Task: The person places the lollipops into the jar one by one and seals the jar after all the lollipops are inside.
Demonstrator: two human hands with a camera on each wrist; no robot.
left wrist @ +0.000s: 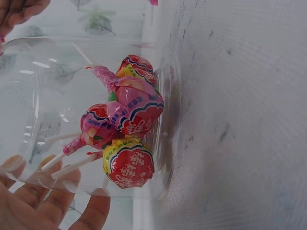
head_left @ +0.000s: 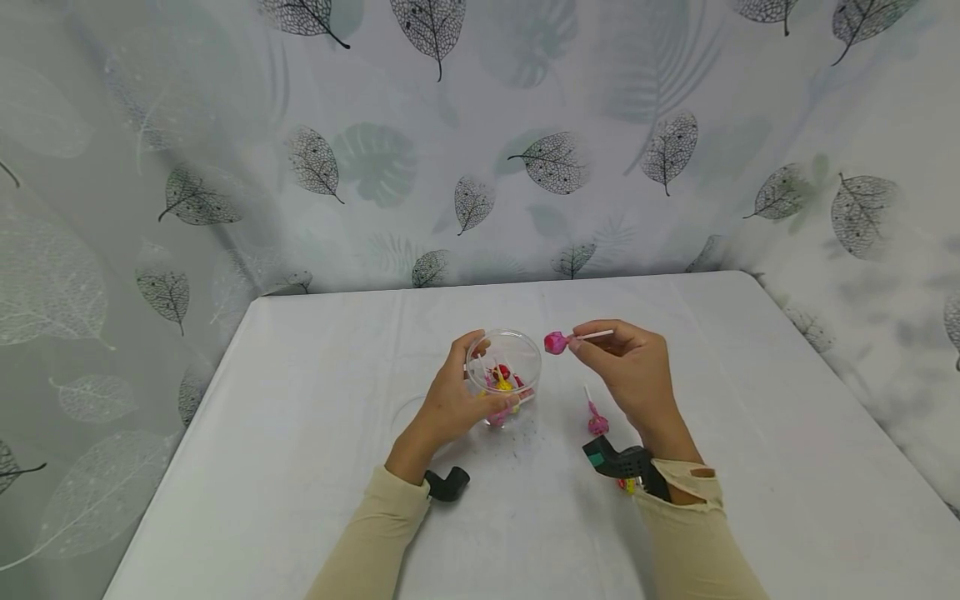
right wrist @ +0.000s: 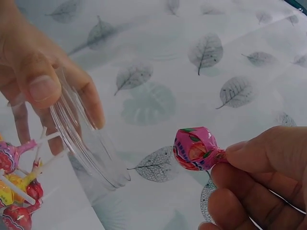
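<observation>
My left hand (head_left: pixel 448 407) grips a clear plastic jar (head_left: pixel 529 363), thumb on the near side and fingers around the far side. Several wrapped lollipops (left wrist: pixel 129 163), pink, red and yellow, lie at the bottom of the jar, some sticks slanting toward its mouth. To the right of the rim, my right hand (head_left: pixel 636 367) pinches a pink lollipop (right wrist: pixel 194 148) between thumb and fingers where the wrapper meets the stick. The candy head points toward the jar, outside it, and the white stick runs back under the fingers.
On the white table (head_left: pixel 322 367), a pink lollipop (head_left: pixel 597 423) lies below my right hand. Another yellow and red one (head_left: pixel 627 483) is partly hidden by the right wrist camera (head_left: pixel 622 460). A faint clear round lid (head_left: pixel 399 410) lies left of the jar. Leaf-patterned curtains surround the table.
</observation>
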